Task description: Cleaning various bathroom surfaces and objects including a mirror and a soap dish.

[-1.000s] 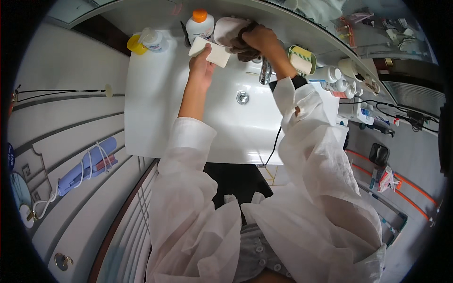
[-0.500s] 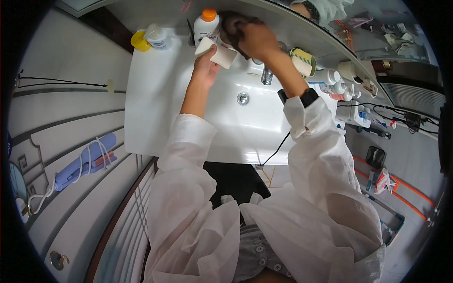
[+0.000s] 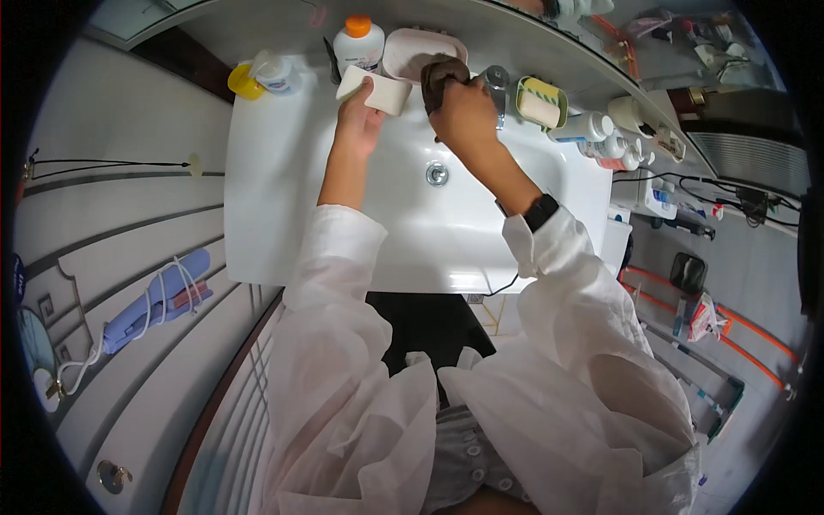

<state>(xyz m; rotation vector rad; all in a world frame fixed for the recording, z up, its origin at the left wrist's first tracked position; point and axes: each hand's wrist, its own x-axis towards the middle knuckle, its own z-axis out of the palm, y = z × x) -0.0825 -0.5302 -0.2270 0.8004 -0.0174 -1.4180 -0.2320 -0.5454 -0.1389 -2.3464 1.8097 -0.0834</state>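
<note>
My left hand (image 3: 356,127) is closed on a white rectangular block (image 3: 388,91) with rounded corners, holding it up over the back left of the white sink (image 3: 283,189). Whether the block is soap or something else, I cannot tell. Bunched in my closed right hand (image 3: 466,118) is a dark brown cloth (image 3: 441,77), just left of the chrome faucet (image 3: 496,81). Behind the cloth lies a shallow pale pink tray (image 3: 407,50) on the back ledge, partly covered by it. A white bottle with an orange cap (image 3: 359,51) stands behind the block.
A green soap dish (image 3: 562,105) with a pale bar sits right of the faucet. White bottles (image 3: 585,127) line the sink's right side. A clear tub (image 3: 276,75) and yellow lid (image 3: 244,81) occupy the back left corner. The mirror edge (image 3: 566,51) runs overhead along the back right.
My right hand has drawn the brown cloth nearer to me off the back ledge, uncovering most of the pink tray. The left hand still holds the white block, with little change.
</note>
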